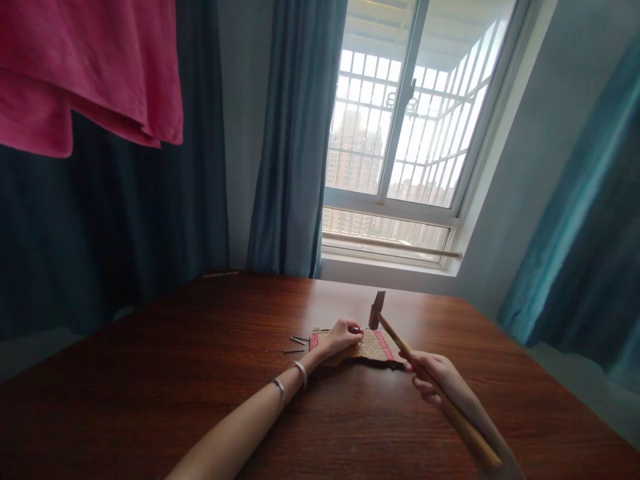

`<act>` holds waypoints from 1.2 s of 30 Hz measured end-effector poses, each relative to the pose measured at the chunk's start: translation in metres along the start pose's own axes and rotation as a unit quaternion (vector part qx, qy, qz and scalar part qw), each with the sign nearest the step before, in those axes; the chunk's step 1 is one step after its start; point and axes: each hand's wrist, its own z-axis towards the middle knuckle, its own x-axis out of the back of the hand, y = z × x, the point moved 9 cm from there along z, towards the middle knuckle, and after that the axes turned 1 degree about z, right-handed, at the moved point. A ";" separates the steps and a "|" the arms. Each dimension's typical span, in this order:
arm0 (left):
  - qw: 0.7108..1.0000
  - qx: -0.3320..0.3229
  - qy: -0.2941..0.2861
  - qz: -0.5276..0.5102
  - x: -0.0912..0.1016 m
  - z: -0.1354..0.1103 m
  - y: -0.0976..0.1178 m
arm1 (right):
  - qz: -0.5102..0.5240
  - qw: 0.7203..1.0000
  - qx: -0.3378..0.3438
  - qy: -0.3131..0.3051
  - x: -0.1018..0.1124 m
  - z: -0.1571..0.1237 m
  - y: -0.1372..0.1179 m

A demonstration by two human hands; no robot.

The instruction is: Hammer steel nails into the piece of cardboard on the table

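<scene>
My right hand (435,379) is wrapped around the wooden handle of a hammer (400,343). The hammer's dark metal head is raised just beyond my left hand (343,337), over the far side of a beige, speckled flat piece with pink bands (384,345). My left hand rests on that piece with its fingers pinched together. A small dark red spot shows at the fingertips, but what they hold is too small to make out. Thin grey metal rods (295,351) lie to the left of the piece. Along its near edge runs a dark strip (380,363).
The work lies on a wide brown wooden table (200,400). Behind the table stand a blue curtain (295,147) and a barred window (390,133). Pink cloth (100,73) hangs at the upper left, and another blue curtain (565,267) is on the right.
</scene>
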 end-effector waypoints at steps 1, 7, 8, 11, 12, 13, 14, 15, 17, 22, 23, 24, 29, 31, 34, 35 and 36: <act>1.000 -0.001 0.001 0.001 0.000 0.000 0.000 | 0.012 1.000 0.001 -0.005 -0.005 0.000 0.000; 1.000 -0.006 0.000 0.005 -0.002 0.000 0.000 | 0.014 1.000 0.002 0.003 -0.016 0.004 0.002; 1.000 -0.007 0.001 0.004 -0.002 0.000 0.000 | 0.013 1.000 0.003 0.000 -0.016 0.004 0.002; 1.000 -0.015 0.002 -0.007 -0.003 0.000 0.002 | 0.006 1.000 0.001 -0.012 -0.018 0.006 0.003; 1.000 -0.016 0.001 -0.010 -0.003 0.000 0.002 | 0.000 1.000 -0.002 -0.014 -0.017 0.006 0.004; 1.000 -0.017 -0.002 -0.012 -0.004 0.000 0.003 | -0.007 1.000 -0.004 -0.015 -0.017 0.007 0.005; 1.000 -0.018 -0.004 -0.012 -0.004 0.000 0.003 | -0.013 1.000 -0.005 -0.014 -0.017 0.007 0.005; 1.000 -0.019 -0.004 -0.012 -0.004 0.000 0.003 | -0.018 1.000 -0.005 -0.014 -0.017 0.007 0.005; 1.000 -0.019 -0.002 -0.009 -0.004 0.000 0.004 | -0.020 1.000 0.000 -0.014 -0.017 0.008 0.004; 1.000 -0.017 -0.004 -0.005 -0.003 0.000 0.005 | -0.020 1.000 0.010 -0.013 -0.019 0.008 0.001; 1.000 -0.017 -0.007 -0.005 -0.004 0.000 0.005 | -0.025 1.000 0.009 -0.011 -0.020 0.008 0.001; 1.000 -0.017 -0.009 -0.006 -0.004 -0.001 0.005 | -0.029 0.999 0.008 -0.010 -0.020 0.008 0.001; 1.000 -0.009 -0.004 -0.001 -0.003 -0.001 0.005 | -0.030 0.999 0.015 -0.017 -0.025 0.005 0.001; 1.000 -0.010 -0.010 0.002 -0.004 -0.001 0.007 | -0.031 0.999 0.010 -0.018 -0.025 0.005 0.003; 1.000 -0.007 -0.012 -0.001 -0.004 -0.001 0.007 | -0.028 1.000 0.007 -0.012 -0.024 0.004 0.003; 1.000 -0.007 -0.010 -0.005 -0.004 -0.001 0.007 | -0.023 1.000 0.011 -0.010 -0.023 0.005 0.003; 1.000 -0.008 -0.008 -0.009 -0.004 -0.001 0.006 | -0.019 1.000 0.015 -0.010 -0.023 0.005 0.002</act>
